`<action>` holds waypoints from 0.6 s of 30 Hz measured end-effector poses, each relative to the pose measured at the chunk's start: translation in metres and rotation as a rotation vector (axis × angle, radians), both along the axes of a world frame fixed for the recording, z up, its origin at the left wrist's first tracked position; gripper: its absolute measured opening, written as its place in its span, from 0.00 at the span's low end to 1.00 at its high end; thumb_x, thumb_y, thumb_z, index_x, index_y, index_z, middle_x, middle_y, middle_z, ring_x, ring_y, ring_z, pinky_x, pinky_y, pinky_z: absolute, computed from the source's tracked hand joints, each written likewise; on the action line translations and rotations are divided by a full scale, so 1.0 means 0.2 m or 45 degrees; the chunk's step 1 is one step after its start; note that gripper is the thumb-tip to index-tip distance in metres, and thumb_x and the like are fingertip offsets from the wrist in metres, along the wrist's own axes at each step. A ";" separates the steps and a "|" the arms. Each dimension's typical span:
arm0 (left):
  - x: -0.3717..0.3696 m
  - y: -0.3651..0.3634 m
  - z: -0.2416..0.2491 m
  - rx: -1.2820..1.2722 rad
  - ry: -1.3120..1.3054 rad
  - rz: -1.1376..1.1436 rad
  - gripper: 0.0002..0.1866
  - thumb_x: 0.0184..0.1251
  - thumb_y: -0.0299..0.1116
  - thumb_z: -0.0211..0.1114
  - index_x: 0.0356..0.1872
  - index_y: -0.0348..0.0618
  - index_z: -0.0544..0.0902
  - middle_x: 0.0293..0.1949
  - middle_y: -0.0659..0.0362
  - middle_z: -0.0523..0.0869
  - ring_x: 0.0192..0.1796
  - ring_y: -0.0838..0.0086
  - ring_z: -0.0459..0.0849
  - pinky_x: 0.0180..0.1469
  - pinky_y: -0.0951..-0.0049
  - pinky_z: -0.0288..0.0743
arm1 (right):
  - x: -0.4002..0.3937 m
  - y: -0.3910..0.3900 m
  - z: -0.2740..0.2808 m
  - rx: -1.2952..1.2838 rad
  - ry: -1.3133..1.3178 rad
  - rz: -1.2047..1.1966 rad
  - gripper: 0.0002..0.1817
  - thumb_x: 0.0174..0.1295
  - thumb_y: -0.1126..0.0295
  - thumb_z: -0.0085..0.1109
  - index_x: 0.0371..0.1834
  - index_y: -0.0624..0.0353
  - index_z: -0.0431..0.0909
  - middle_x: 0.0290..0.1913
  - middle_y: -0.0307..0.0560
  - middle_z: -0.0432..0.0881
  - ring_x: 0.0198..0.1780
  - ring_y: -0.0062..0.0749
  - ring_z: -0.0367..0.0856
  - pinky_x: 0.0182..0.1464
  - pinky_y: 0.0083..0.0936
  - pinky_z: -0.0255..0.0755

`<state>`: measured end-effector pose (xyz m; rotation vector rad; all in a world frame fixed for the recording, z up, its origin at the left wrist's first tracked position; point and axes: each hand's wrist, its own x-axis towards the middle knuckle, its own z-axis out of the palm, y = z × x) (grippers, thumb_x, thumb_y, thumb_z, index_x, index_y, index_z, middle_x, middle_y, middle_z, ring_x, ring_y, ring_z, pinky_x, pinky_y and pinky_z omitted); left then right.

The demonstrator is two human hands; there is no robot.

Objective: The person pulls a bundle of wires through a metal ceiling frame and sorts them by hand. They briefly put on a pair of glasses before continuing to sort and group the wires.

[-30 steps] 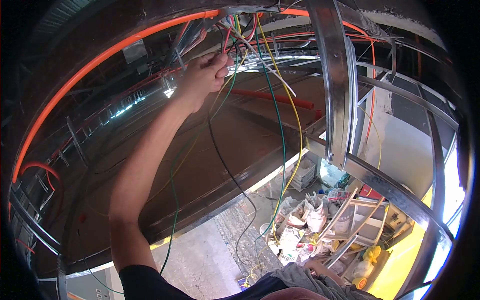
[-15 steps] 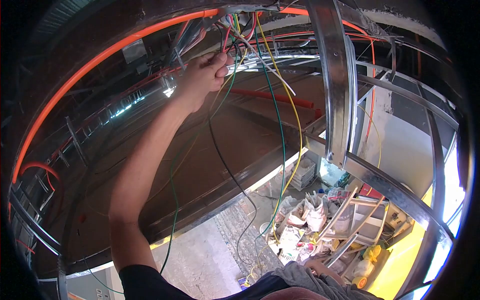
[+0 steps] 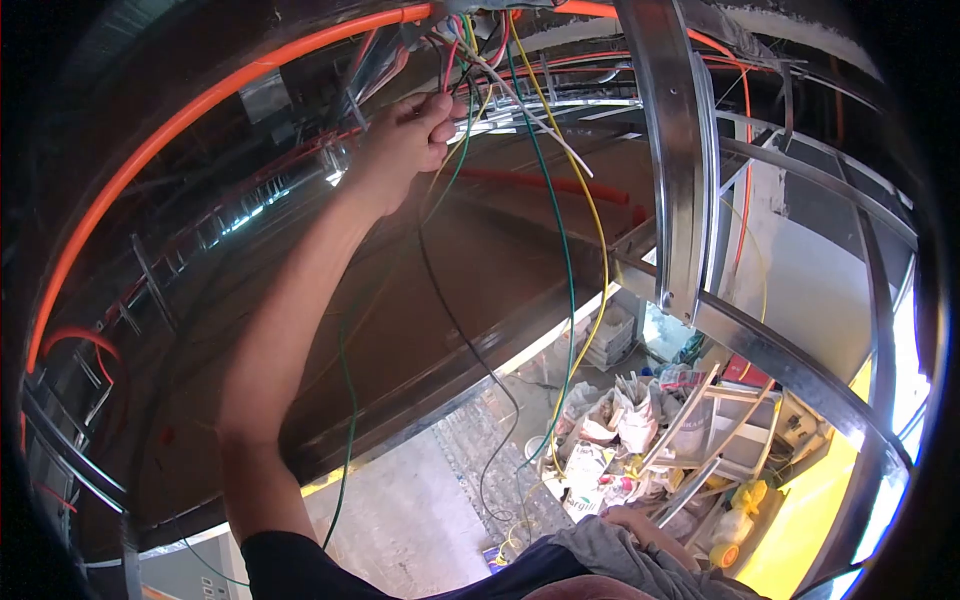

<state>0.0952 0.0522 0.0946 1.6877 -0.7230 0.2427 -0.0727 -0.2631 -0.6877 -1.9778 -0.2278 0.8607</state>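
Observation:
At the top centre my left hand (image 3: pixel 415 140) is raised with its fingers closed round thin electrical wires, among them a red one (image 3: pixel 449 72). Beside it hang a white wire (image 3: pixel 545 128), a green wire (image 3: pixel 556 220) and a yellow wire (image 3: pixel 597 215), all coming from the bundle near the orange conduit (image 3: pixel 240 85). A black wire (image 3: pixel 450 315) drops below the hand. Low in the view, my right hand (image 3: pixel 628 518) lies near the grey cloth (image 3: pixel 625 550) at my body; its fingers are partly hidden.
A metal stud (image 3: pixel 675 150) stands right of the wires and meets a metal beam (image 3: pixel 780 370). Behind the wires spreads a brown ceiling panel (image 3: pixel 400 300). Far below are sacks (image 3: pixel 635 415), a wooden-framed ladder (image 3: pixel 700 435) and a yellow panel (image 3: pixel 820 510).
The view has shifted slightly. My left hand stays closed at the wires, a little higher in view. My right hand shows slightly higher and more fully.

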 end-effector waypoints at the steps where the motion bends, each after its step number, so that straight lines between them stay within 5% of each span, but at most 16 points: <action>1: 0.00 0.00 0.00 -0.022 0.008 0.008 0.16 0.77 0.42 0.58 0.47 0.36 0.80 0.25 0.71 0.68 0.22 0.87 0.58 0.23 0.83 0.52 | 0.01 0.01 -0.01 -0.023 0.015 0.006 0.20 0.57 0.54 0.63 0.45 0.57 0.85 0.43 0.47 0.85 0.46 0.32 0.82 0.48 0.28 0.75; 13: -0.02 0.02 0.01 -0.042 0.054 -0.092 0.15 0.76 0.40 0.59 0.49 0.35 0.81 0.25 0.69 0.69 0.22 0.85 0.61 0.24 0.82 0.55 | 0.06 0.19 -0.09 -0.342 0.239 0.126 0.23 0.56 0.52 0.63 0.46 0.59 0.85 0.42 0.49 0.86 0.45 0.32 0.82 0.48 0.27 0.74; 16: 0.00 0.02 0.01 -0.032 0.064 -0.119 0.14 0.77 0.39 0.58 0.48 0.37 0.80 0.25 0.69 0.70 0.23 0.85 0.62 0.24 0.83 0.56 | 0.06 0.23 -0.21 -0.261 -0.100 0.121 0.31 0.51 0.41 0.62 0.49 0.55 0.87 0.42 0.52 0.88 0.43 0.35 0.85 0.47 0.30 0.76; 18: -0.01 0.02 0.02 -0.030 0.098 -0.130 0.14 0.77 0.39 0.58 0.48 0.37 0.80 0.25 0.69 0.70 0.23 0.84 0.63 0.24 0.82 0.57 | 0.05 0.25 -0.19 -0.246 -0.123 0.140 0.30 0.52 0.43 0.63 0.51 0.52 0.86 0.43 0.51 0.89 0.43 0.36 0.86 0.48 0.32 0.77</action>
